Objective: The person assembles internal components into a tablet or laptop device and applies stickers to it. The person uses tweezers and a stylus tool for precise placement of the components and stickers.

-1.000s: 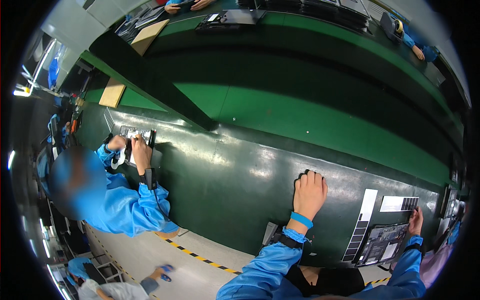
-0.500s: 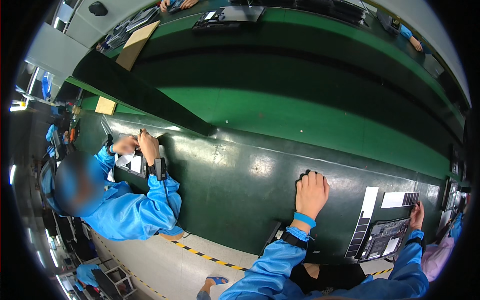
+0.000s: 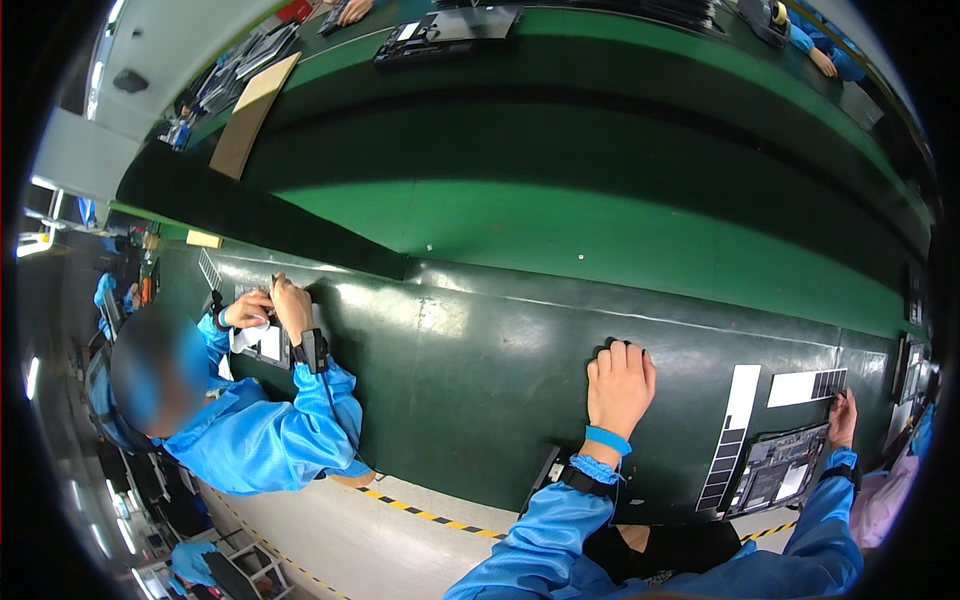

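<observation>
My left hand (image 3: pixel 619 390) rests back up on the dark green tabletop, its fingers curled down with the palm hidden. A blue band and a black strap circle that wrist. At the right, my right hand (image 3: pixel 844 422) has thumb and fingertips closed at the right end of a white sheet of black rectangular stickers (image 3: pixel 800 388). Whether a sticker has come loose there is too small to tell. A second such sheet (image 3: pixel 741 405) lies upright to its left. Below the hand's sheet is an opened laptop base (image 3: pixel 776 470), its inner boards and a white label showing.
To my left a co-worker in a blue smock (image 3: pixel 255 440) handles an opened laptop (image 3: pixel 268 345). A long dark divider (image 3: pixel 260 215) runs across the bench. Beyond it a green surface holds another laptop part (image 3: pixel 440 35). More equipment stands at the far right edge (image 3: pixel 908 365).
The view has shifted slightly. My left hand stays in place on the table, and my right fingers stay at the end of the sticker sheet. The co-worker's left hand has moved a little.
</observation>
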Motion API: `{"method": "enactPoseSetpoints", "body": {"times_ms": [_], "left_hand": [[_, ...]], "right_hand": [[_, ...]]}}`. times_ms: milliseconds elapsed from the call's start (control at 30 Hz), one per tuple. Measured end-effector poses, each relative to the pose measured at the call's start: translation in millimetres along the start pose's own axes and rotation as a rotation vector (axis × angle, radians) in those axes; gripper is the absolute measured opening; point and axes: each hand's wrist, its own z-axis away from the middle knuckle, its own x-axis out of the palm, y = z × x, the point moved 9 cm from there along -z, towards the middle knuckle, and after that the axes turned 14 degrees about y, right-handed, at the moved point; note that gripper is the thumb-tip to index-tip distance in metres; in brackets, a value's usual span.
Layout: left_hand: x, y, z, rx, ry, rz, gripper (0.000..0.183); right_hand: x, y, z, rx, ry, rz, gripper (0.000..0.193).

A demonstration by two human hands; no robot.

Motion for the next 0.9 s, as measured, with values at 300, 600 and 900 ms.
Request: {"method": "enactPoseSetpoints", "body": {"times_ms": [300,600,900], "left_hand": [[9,4,1,0.0,-0.027,-0.013,0.017],[8,5,1,0.016,-0.017,-0.047,0.017],[8,0,2,0.005,-0.011,-0.039,0.017]], "right_hand": [[2,-2,16,-0.048,-0.037,-0.012,0.02],[-8,4,10,-0.044,-0.03,-0.027,0.02],[2,8,18,-0.045,-0.031,-0.005,0.02]]}}
